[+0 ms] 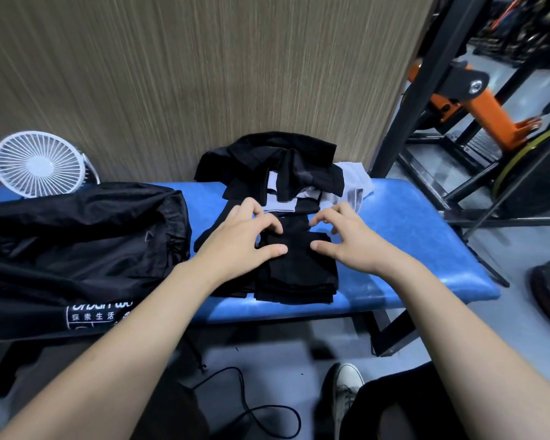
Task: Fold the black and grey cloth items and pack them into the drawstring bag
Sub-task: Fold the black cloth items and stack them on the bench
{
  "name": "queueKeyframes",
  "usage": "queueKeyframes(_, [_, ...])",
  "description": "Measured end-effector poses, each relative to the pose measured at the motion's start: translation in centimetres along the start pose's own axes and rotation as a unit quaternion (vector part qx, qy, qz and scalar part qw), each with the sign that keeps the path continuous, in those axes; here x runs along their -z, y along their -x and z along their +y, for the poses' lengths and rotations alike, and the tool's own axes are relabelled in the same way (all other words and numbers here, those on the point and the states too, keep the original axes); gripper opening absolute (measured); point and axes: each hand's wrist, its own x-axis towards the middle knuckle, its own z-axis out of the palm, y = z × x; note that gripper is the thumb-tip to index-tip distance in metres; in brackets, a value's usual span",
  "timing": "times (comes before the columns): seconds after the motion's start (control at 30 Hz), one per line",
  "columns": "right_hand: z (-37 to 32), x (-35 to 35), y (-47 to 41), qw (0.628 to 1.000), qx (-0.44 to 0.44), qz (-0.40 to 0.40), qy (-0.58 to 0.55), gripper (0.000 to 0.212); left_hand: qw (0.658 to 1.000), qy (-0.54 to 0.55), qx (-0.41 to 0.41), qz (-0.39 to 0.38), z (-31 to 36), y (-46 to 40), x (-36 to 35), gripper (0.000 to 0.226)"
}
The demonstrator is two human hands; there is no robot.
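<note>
A folded black cloth (pixel 296 274) lies on the blue bench (pixel 410 249) near its front edge. My left hand (pixel 238 236) rests on the cloth's left upper part, fingers bent, thumb flat on the fabric. My right hand (pixel 346 236) hovers at its right upper corner with fingers curled and spread, thumb touching the cloth. Behind them sits a loose pile of black cloth items (pixel 267 160) with grey pieces (pixel 353 182) mixed in. The black drawstring bag (pixel 77 249), with white print, lies crumpled on the bench's left side.
A white desk fan (pixel 38 163) stands behind the bag against the wood-grain wall. Black and orange gym machine frames (pixel 477 103) stand to the right. A black cable (pixel 251 408) lies on the floor below, next to a grey sneaker (pixel 345 395).
</note>
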Motion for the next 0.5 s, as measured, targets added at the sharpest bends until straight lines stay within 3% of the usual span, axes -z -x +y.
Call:
queueKeyframes(0.13, [-0.1, 0.4, 0.1, 0.996, 0.041, -0.066, 0.035, 0.029, 0.999, -0.019, -0.002, -0.044, -0.8, -0.2, 0.1, 0.023])
queueKeyframes(0.23, [0.0, -0.4, -0.1, 0.990, 0.015, -0.124, 0.060, 0.035, 0.997, -0.040, 0.008, -0.063, -1.0, -0.4, 0.0, 0.026])
queueKeyframes(0.5, [-0.1, -0.8, -1.3, 0.981, -0.033, -0.181, 0.065, 0.038, 0.994, -0.011, 0.042, -0.100, -1.6, -0.9, -0.4, 0.029])
